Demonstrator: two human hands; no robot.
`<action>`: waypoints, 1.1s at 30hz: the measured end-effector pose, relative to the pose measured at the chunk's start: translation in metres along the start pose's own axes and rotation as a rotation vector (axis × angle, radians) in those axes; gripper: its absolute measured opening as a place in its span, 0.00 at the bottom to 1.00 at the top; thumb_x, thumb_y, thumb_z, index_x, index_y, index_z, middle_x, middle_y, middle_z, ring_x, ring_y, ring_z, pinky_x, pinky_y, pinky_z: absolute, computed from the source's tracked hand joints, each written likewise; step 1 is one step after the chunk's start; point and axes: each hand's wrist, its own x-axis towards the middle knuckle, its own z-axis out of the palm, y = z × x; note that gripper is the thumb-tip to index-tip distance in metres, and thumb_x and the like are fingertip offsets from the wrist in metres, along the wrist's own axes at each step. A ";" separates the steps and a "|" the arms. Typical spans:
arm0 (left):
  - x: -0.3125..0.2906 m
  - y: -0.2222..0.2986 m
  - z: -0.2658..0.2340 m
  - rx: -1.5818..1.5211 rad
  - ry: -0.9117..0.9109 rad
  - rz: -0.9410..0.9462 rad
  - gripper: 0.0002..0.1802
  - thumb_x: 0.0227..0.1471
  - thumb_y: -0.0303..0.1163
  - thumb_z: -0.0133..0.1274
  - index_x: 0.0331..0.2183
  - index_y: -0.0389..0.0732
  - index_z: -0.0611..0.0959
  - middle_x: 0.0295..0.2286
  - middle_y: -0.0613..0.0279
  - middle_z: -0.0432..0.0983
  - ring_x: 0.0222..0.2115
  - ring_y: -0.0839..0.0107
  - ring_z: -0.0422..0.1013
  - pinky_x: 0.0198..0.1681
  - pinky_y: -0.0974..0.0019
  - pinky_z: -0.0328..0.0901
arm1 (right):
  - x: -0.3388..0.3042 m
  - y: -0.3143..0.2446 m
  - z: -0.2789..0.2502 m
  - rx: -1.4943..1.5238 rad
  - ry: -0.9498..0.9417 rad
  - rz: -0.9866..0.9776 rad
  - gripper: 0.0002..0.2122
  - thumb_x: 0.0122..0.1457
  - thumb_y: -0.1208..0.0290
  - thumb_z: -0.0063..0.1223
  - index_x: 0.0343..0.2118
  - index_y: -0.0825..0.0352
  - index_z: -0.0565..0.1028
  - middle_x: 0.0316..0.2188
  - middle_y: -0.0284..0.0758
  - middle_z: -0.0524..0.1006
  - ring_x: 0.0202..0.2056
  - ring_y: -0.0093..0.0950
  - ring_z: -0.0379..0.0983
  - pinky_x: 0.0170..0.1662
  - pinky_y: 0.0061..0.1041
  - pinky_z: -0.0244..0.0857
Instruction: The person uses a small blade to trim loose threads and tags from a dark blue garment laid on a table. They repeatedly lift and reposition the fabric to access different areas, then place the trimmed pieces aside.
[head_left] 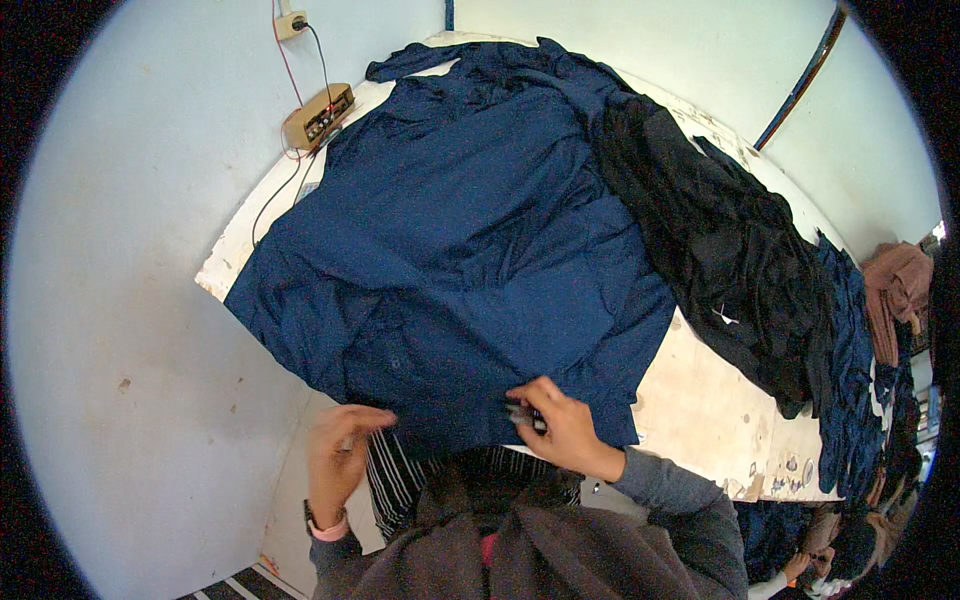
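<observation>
A navy blue garment (pixel 400 220) lies spread in loose folds over the table, its near edge hanging toward my lap. My right hand (pixel 562 425) is bent over this near edge, right of the middle, with its fingers closed round a small grey metal tool (pixel 520 412). The tool is mostly hidden by the fingers, so its exact kind does not show. At the garment's near left edge is my left hand (pixel 345 445), its fingers stretched out toward the cloth and slightly blurred. I see nothing clearly held in it.
A black garment (pixel 700 240) lies heaped to the right, with more navy cloth (pixel 850 370) beyond it. A brown box (pixel 320 117) with wires and a red light stands at the table's far left, by the wall. Another person's hands (pixel 808 567) show at the lower right.
</observation>
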 end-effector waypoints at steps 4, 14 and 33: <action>0.005 0.004 -0.008 0.228 0.242 -0.123 0.20 0.53 0.25 0.58 0.50 0.42 0.80 0.51 0.53 0.76 0.52 0.54 0.71 0.56 0.56 0.62 | 0.004 0.021 -0.023 0.273 -0.172 -0.031 0.08 0.58 0.72 0.59 0.40 0.65 0.80 0.34 0.35 0.80 0.36 0.28 0.79 0.39 0.26 0.71; 0.026 0.015 0.053 0.069 -0.163 0.092 0.38 0.49 0.43 0.65 0.60 0.48 0.72 0.64 0.50 0.58 0.62 0.46 0.58 0.63 0.48 0.54 | 0.109 0.161 -0.129 0.563 0.584 0.579 0.20 0.57 0.60 0.62 0.46 0.70 0.73 0.40 0.35 0.78 0.35 0.24 0.73 0.39 0.24 0.64; 0.007 -0.010 0.088 0.257 -0.181 0.159 0.45 0.42 0.54 0.65 0.62 0.59 0.70 0.65 0.55 0.56 0.65 0.52 0.52 0.65 0.42 0.46 | 0.125 0.038 -0.208 1.192 0.735 0.064 0.05 0.59 0.67 0.63 0.32 0.58 0.77 0.27 0.22 0.79 0.14 0.13 0.57 0.18 0.15 0.48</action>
